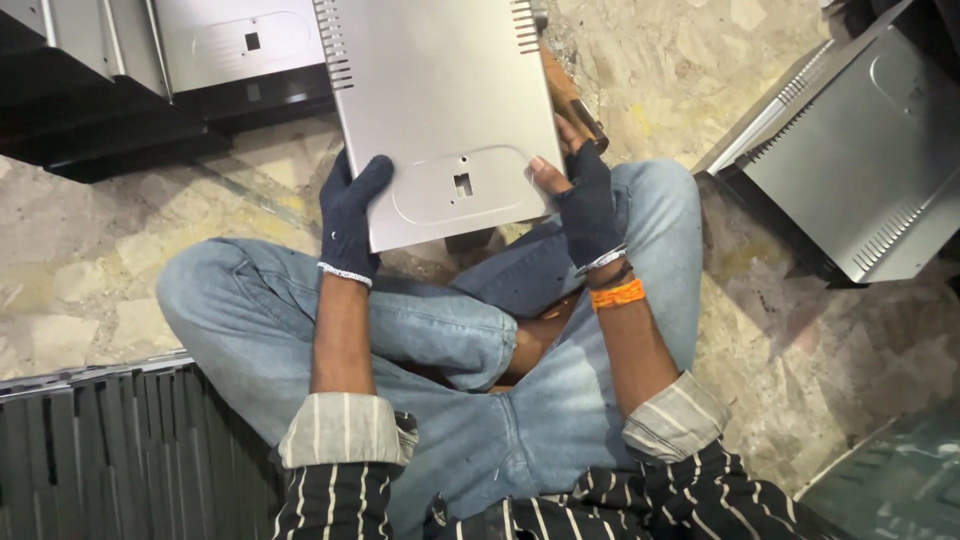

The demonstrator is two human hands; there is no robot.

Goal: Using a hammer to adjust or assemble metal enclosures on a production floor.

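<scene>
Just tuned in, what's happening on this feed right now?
A person sits cross-legged on a stone floor, holding a grey metal panel over their knees. The gloved left hand grips its left edge and the gloved right hand its lower right corner. The panel has vent slots near its far corners and a small square cutout near the bottom. More similar panels lie on the floor: a stack at upper left and another at right. A dark ribbed stack sits by the left leg.
</scene>
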